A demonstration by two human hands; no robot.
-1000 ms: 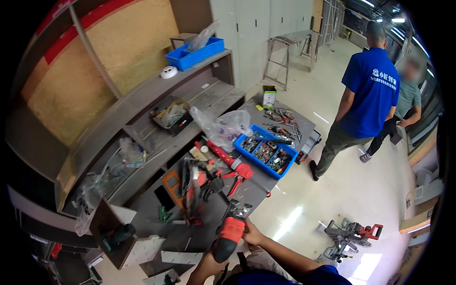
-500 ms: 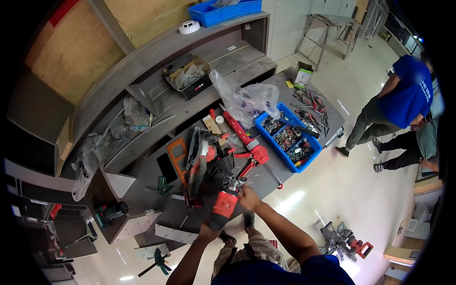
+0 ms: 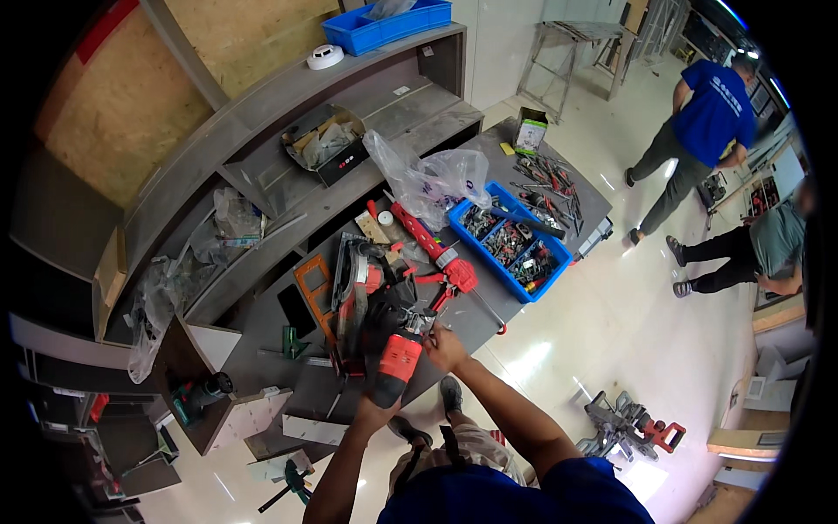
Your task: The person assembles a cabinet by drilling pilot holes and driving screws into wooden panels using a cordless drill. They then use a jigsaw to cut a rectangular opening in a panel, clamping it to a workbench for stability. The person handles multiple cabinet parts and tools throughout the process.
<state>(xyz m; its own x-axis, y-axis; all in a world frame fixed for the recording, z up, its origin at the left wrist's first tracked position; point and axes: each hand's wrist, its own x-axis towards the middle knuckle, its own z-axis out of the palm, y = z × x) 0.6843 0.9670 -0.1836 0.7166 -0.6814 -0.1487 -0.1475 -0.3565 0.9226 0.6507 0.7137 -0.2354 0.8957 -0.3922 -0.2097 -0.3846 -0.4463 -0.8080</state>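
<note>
A red-and-black handheld power tool [image 3: 400,358] with a bare metal front end is held over the near edge of the grey worktop [image 3: 301,384]. My left hand [image 3: 375,412] is wrapped around its black rear end from below; most of those fingers are hidden. At the metal front, my right hand [image 3: 445,349] is closed with its fingertips against the tool. Just beyond lie a circular saw [image 3: 362,284], an orange frame-like piece [image 3: 316,293] and a red caulking gun [image 3: 454,271] with a long metal rod.
A blue divided bin [image 3: 552,278] of bits stands right of the tools, beside loose bits and a plastic bag [image 3: 445,183]. An open box [image 3: 327,144] sits on the shelf. A green drill [image 3: 199,397] is at left, a mitre saw [image 3: 624,424] on the floor. Two people stand at right.
My view has shifted, so the bench appears farther left. Both hands still hold the power tool in much the same place. The person in blue at right has stepped farther away and turned their back.
</note>
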